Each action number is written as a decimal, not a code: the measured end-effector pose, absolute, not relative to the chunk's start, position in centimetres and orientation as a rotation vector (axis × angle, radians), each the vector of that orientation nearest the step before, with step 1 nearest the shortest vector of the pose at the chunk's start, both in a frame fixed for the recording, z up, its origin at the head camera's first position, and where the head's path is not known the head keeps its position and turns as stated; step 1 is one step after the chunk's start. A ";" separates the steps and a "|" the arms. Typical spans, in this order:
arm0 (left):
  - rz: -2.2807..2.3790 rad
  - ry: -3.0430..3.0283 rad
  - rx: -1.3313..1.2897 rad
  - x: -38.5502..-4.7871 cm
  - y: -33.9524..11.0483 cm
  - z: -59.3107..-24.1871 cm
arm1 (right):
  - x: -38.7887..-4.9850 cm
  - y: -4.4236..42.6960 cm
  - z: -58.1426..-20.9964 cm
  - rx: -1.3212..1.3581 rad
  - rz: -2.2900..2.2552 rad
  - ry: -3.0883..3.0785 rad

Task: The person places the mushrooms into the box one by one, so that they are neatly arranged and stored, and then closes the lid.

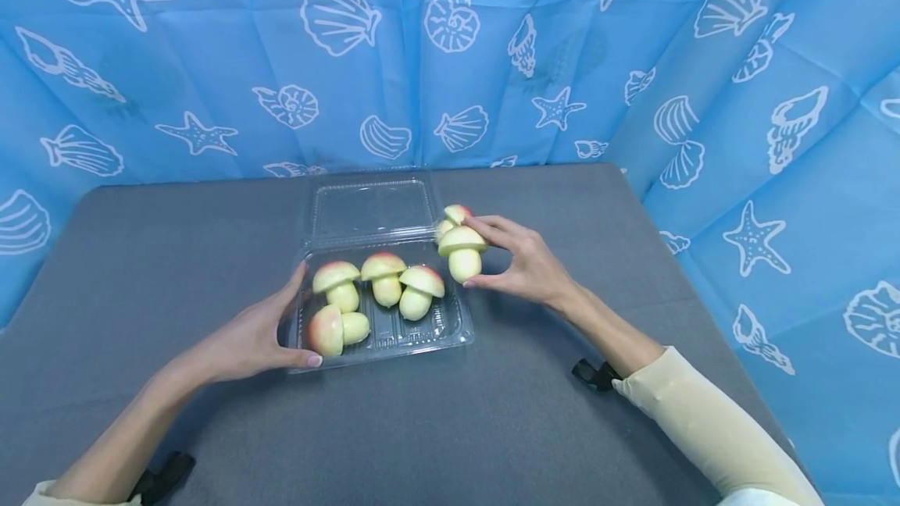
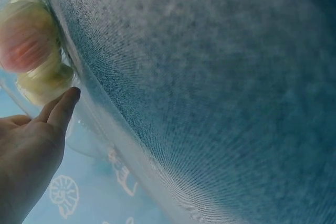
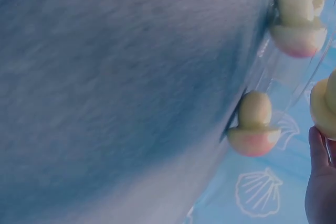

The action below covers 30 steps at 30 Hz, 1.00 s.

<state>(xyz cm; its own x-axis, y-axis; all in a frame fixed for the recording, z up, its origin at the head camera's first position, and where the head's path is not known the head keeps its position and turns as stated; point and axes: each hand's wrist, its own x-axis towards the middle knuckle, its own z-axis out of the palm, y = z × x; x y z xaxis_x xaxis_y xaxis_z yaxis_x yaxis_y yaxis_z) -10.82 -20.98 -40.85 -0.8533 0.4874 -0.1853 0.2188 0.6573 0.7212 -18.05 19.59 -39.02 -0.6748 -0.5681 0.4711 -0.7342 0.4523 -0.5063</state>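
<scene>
My right hand [image 1: 523,260] pinches a mushroom-shaped piece [image 1: 464,254] between thumb and fingers, beside the container's right edge. It has a pale yellow stem and cap. Just behind it, partly hidden, a second mushroom-shaped piece [image 1: 458,214] with a reddish cap top stands outside the container; the right wrist view shows this piece [image 3: 255,124] too. My left hand [image 1: 256,334] holds the clear plastic container [image 1: 394,350] by its left side, thumb at the front corner and fingers farther back. Inside lie several similar pieces [image 1: 385,279], one tipped sideways [image 1: 337,330].
The container's clear hinged lid [image 1: 373,205] lies folded back behind it. A grey cloth [image 1: 422,428] covers the table. Blue curtains [image 1: 232,61] with white shell prints hang behind and at the right. Black straps [image 1: 596,375] sit at both wrists.
</scene>
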 end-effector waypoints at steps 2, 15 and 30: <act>1.024 2.513 0.557 -10.8 -21.0 -40.8 | -18.0 19.1 -38.7 1.155 1.050 -2.456; 0.995 2.519 0.542 -10.8 -20.9 -40.8 | -18.0 16.5 -38.7 1.387 1.027 -2.397; 0.972 2.525 0.538 -10.9 -20.9 -40.5 | -17.8 14.7 -38.7 1.482 1.013 -2.339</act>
<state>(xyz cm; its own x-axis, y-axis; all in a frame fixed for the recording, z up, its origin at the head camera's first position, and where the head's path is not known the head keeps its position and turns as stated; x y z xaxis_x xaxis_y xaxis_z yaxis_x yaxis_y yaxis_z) -10.88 -20.88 -40.54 -0.8541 0.4759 -0.2099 0.2124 0.6874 0.6945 -17.77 14.74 -38.69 -0.4806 -0.7242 0.4945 -0.8561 0.2652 -0.4436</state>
